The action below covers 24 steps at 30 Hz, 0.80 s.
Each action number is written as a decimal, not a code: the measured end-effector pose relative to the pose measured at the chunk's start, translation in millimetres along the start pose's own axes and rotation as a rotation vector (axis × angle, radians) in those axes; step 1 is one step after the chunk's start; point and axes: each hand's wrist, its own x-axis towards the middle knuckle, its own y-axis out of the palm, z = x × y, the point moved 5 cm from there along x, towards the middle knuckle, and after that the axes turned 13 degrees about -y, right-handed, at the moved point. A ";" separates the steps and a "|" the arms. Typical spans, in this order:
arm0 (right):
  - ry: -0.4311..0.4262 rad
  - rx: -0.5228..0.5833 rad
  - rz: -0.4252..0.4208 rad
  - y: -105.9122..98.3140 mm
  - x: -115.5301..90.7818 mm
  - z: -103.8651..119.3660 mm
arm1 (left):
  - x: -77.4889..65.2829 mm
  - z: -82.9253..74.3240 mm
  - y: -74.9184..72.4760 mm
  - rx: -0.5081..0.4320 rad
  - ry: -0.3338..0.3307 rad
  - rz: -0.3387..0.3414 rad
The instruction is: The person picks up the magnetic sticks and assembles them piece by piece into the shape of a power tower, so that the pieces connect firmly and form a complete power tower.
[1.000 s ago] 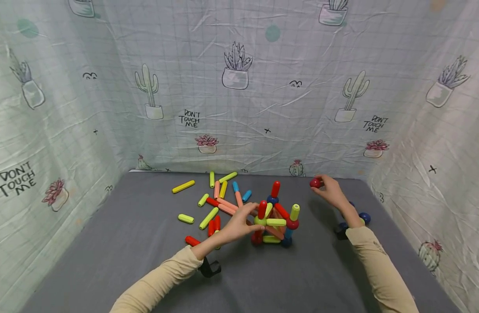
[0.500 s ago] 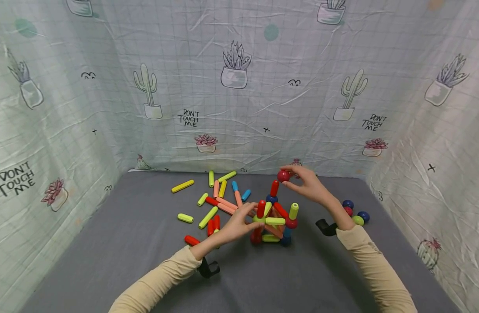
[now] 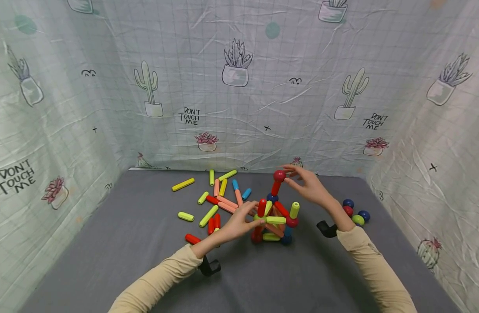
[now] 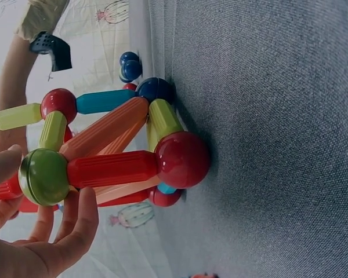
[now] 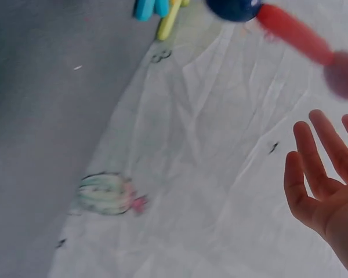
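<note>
A frame of ribbed rods and balls (image 3: 276, 220), which looks like a magnetic building set, stands on the grey table. My left hand (image 3: 239, 225) holds its green ball (image 4: 43, 176) between thumb and fingers at the left upper corner. At the back, an upright red rod (image 3: 276, 188) rises from a blue ball (image 3: 272, 198) and carries a red ball (image 3: 279, 176) on top. My right hand (image 3: 311, 188) is just right of that red ball, fingers spread. In the right wrist view its fingers (image 5: 313, 162) stand apart from the ball.
Several loose rods in yellow-green, yellow, red, orange and blue, among them a yellow rod (image 3: 183, 184), lie left of and behind the frame. Several loose balls (image 3: 358, 219) sit at the right. A printed curtain (image 3: 239, 108) closes off the table's back and sides.
My right hand carried the red ball leftward to the upright red rod. The ball now sits on the rod and the fingers have let go. The left hand stayed at the green ball.
</note>
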 end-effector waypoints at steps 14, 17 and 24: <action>0.254 -0.351 0.027 -19.6 -79.6 -96.7 | -10.9 -25.5 -10.6 -0.015 0.016 -0.010; 0.366 -0.454 0.112 -23.8 -101.4 -120.4 | -10.0 -24.9 -10.3 -0.013 0.021 -0.007; 0.635 -0.475 0.280 -29.2 -141.7 -162.6 | -9.5 -24.4 -9.8 -0.020 0.013 0.004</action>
